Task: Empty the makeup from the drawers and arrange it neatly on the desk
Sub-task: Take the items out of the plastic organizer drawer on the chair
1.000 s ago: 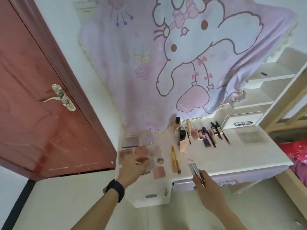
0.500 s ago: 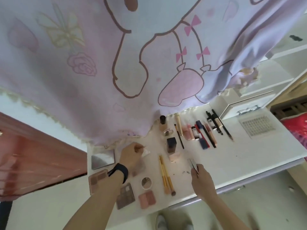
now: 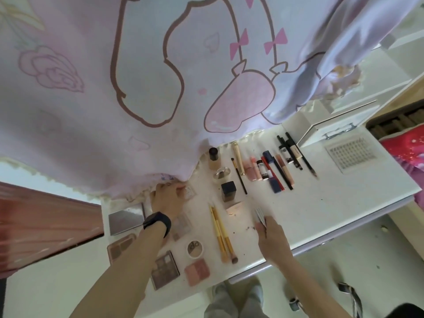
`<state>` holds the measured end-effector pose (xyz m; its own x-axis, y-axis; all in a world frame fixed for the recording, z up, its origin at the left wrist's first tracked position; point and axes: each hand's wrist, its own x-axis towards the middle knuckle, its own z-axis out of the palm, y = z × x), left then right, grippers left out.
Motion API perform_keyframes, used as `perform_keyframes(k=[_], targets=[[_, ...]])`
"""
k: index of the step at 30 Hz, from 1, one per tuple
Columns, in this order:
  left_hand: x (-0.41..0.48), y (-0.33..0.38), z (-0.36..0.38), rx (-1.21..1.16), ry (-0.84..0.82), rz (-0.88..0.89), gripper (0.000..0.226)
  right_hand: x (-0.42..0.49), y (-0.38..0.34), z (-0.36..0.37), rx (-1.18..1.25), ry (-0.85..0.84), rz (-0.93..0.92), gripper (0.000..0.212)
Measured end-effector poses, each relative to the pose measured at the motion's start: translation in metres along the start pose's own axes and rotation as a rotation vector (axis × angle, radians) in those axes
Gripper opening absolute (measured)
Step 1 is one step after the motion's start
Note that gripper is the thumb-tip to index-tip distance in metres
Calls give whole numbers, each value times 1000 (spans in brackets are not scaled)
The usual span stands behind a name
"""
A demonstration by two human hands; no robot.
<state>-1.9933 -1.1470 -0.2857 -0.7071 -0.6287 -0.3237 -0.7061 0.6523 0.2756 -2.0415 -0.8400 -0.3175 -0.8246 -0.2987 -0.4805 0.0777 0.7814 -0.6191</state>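
Observation:
My left hand (image 3: pixel 167 195) reaches to the back left of the white desk (image 3: pixel 321 216) and holds a small clear compact (image 3: pixel 190 193) at the edge of the pink cloth. My right hand (image 3: pixel 270 235) grips a thin silvery bundle (image 3: pixel 260 215) over the desk's middle front. Palettes lie at the left: a mirrored one (image 3: pixel 125 218), a brown one (image 3: pixel 120 247), an eyeshadow one (image 3: pixel 165 269) and a pink blush (image 3: pixel 197 271). A round pot (image 3: pixel 195 248) and gold brushes (image 3: pixel 221 236) lie beside them. Foundation bottles (image 3: pixel 228 191) and a row of lip products and pencils (image 3: pixel 273 166) lie further back.
A pink cartoon cloth (image 3: pixel 137 88) hangs over the desk's back. A white drawer box (image 3: pixel 330 129) and a lash tray (image 3: pixel 350 154) sit at the right. A red door (image 3: pixel 34 226) stands left, red bedding (image 3: pixel 403 152) right. My legs show below the desk edge.
The view has moved closer to the desk and tilted down. My left hand has gone from the front palettes to the back left with the small compact. My right hand keeps the silvery bundle.

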Motion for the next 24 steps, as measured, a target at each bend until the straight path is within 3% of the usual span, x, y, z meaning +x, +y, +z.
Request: perform_keyframes(k=[9, 14, 18, 22, 24], targets=[[3, 4, -1, 138, -3, 67, 28, -4, -5, -13, 91, -50, 38, 17], [-60, 34, -26, -343, 2, 8, 9, -21, -19, -45, 314, -131, 111, 18], [-131, 75, -48, -499, -8, 231, 8, -53, -22, -72, 439, -145, 76, 8], [-156, 130, -49, -583, -335, 333, 33, -90, -39, -106, 430, -194, -17, 11], [-154, 157, -43, -626, -462, 367, 34, -101, -44, -123, 411, -219, -36, 12]])
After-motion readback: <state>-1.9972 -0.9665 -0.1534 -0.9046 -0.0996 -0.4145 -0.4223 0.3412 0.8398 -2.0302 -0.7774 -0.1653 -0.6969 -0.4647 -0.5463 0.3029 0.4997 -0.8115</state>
